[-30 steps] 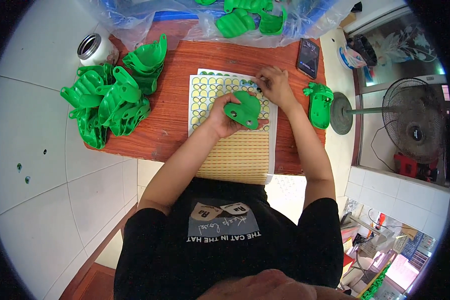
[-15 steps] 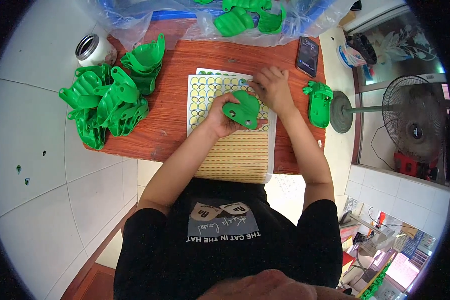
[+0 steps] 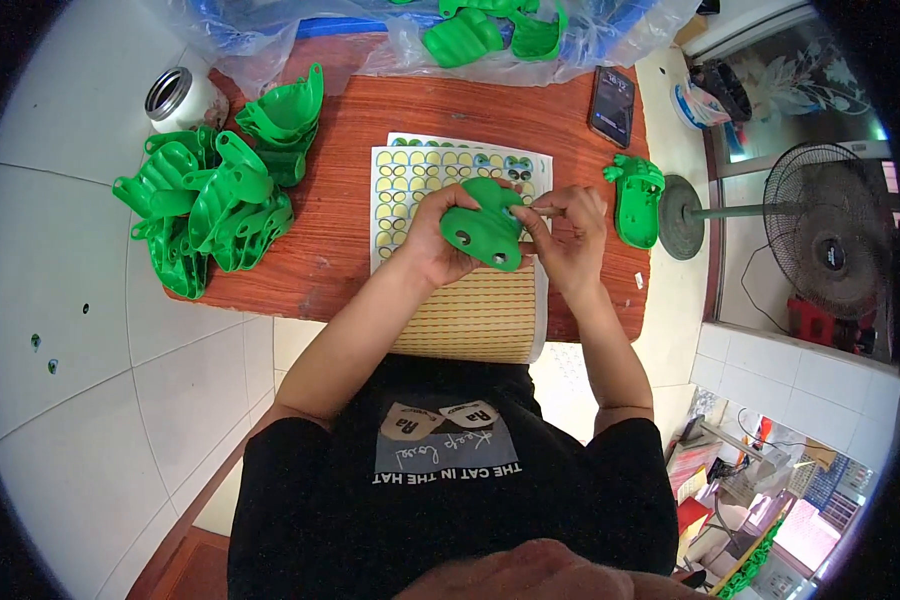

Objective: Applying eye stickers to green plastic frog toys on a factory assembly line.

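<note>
My left hand (image 3: 436,240) is closed around a curved green plastic shell (image 3: 482,238), holding it tilted above a sticker sheet. Two dark, eye-like spots show near the shell's lower edge. My right hand (image 3: 573,232) pinches at the shell's right side, where a small bluish eye sticker (image 3: 515,211) shows by the thumb and fingertips. Partly under both hands lies the sticker sheet (image 3: 395,185), with rows of yellow ovals and a few blue-green ones along its top right. Its lower part, striped yellow (image 3: 480,320), hangs over the table's front edge.
Stacked green shells (image 3: 215,195) fill the table's left side, beside an open white jar (image 3: 185,98). A phone (image 3: 612,105) and a green crocodile-shaped plastic piece (image 3: 638,200) lie at the right. Behind is a plastic-lined blue bin (image 3: 330,28) with green parts. A fan (image 3: 820,225) stands further right.
My right hand has come from the sheet's upper right down to the shell's right side, fingers now pinched there. The shell has turned slightly in my left hand.
</note>
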`<state>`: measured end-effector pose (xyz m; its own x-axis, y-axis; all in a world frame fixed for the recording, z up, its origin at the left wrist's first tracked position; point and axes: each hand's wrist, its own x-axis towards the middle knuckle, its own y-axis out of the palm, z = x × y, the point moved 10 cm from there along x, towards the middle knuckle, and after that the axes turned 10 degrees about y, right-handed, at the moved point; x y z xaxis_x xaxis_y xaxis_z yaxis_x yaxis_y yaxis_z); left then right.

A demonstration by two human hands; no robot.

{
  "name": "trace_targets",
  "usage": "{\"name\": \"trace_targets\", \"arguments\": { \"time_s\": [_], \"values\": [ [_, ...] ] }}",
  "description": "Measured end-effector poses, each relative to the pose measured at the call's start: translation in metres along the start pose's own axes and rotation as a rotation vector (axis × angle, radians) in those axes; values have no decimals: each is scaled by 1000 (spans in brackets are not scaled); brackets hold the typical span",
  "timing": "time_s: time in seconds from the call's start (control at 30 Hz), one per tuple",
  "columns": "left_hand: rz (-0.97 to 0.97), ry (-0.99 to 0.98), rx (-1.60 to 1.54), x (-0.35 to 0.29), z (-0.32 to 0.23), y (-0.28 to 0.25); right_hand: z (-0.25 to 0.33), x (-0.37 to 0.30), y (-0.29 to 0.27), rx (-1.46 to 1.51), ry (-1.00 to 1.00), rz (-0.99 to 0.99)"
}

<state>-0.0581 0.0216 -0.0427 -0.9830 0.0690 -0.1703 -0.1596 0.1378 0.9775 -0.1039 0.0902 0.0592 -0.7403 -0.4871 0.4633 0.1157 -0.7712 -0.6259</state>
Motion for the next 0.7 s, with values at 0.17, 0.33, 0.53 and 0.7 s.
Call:
{"name": "trace_targets", "arguments": {
  "time_s": [0.17,0.33,0.53,0.7],
  "values": [
    [-33,11,15,-1,1,0,3,-2,2,-15,-36,-9],
    [-60,37,79,-2,-2,-6,6,-5,4,-26,-51,-12],
    [-144,41,75,2,-4,-16,-15,11,19,-279,-90,-44],
    [-160,24,14,9,-5,-33,-51,47,73,-115,-136,195]
  ]
}}
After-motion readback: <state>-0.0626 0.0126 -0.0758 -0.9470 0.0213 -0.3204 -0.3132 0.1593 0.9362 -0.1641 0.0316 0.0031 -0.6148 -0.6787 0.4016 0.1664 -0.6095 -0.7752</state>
